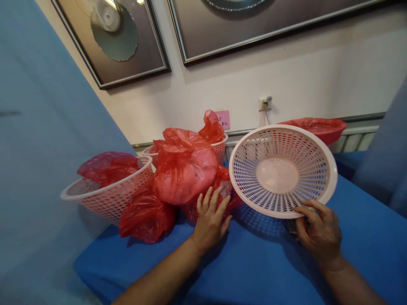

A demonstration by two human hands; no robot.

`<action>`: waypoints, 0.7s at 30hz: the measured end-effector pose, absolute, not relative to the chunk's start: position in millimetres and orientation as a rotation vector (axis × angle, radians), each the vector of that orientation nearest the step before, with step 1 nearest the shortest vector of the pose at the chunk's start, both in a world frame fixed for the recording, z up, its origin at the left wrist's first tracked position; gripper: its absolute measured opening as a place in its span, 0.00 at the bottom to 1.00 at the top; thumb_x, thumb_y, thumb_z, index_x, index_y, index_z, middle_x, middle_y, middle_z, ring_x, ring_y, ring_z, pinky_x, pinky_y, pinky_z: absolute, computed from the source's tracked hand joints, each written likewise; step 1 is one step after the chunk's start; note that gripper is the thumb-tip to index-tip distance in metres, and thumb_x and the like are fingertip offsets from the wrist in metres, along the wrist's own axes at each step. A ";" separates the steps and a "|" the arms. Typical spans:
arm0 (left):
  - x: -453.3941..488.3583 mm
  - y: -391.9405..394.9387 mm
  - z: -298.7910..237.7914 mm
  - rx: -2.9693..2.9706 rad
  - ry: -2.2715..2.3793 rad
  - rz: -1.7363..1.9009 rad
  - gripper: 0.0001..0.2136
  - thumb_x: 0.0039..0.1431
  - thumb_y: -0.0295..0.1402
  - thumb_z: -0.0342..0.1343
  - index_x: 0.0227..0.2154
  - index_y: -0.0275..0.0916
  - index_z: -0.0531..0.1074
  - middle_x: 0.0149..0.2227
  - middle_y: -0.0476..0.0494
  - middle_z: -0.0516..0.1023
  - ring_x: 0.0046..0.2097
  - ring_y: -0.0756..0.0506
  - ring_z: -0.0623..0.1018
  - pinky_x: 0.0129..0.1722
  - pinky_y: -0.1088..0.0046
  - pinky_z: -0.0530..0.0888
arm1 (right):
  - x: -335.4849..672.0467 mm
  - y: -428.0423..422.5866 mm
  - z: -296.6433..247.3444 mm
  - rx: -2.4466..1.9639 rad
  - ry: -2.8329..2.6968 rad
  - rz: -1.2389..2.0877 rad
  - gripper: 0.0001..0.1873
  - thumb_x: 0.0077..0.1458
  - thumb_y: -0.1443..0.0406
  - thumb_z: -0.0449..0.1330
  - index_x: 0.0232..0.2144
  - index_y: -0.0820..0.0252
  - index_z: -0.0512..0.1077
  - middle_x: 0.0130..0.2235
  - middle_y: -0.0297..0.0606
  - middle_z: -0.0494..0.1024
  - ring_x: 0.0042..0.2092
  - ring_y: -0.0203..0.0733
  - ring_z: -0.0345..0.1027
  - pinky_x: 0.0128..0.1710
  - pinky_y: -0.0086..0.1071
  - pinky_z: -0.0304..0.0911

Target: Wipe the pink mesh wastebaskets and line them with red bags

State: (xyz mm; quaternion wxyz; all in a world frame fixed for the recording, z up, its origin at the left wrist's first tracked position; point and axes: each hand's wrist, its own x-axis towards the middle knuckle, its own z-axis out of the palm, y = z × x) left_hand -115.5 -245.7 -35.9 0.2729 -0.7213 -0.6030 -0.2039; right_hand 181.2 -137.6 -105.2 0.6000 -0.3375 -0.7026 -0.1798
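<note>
My right hand [318,233] grips the lower rim of a pale pink perforated basket [282,171], tilted up so its inside faces me. My left hand [210,218] lies with fingers stretched out against a heap of red plastic bags [184,167] on the blue table [254,262]. A crumpled red bag [146,216] lies just left of that hand.
A second pink basket [111,192] with a red bag in it tips at the left. Another basket [219,148] with a red bag stands behind the heap. A red-lined basket [321,127] sits at the back right. A blue screen [41,148] walls the left side.
</note>
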 end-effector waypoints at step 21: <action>-39.2 -206.5 10.1 -2.440 -1.957 -2.311 0.32 0.58 0.42 0.63 0.62 0.36 0.62 0.66 0.28 0.64 0.63 0.34 0.70 0.63 0.52 0.67 | 105.8 -206.2 -97.4 -0.405 -2.114 -0.355 0.15 0.65 0.72 0.52 0.49 0.64 0.75 0.46 0.45 0.80 0.43 0.43 0.69 0.46 0.40 0.61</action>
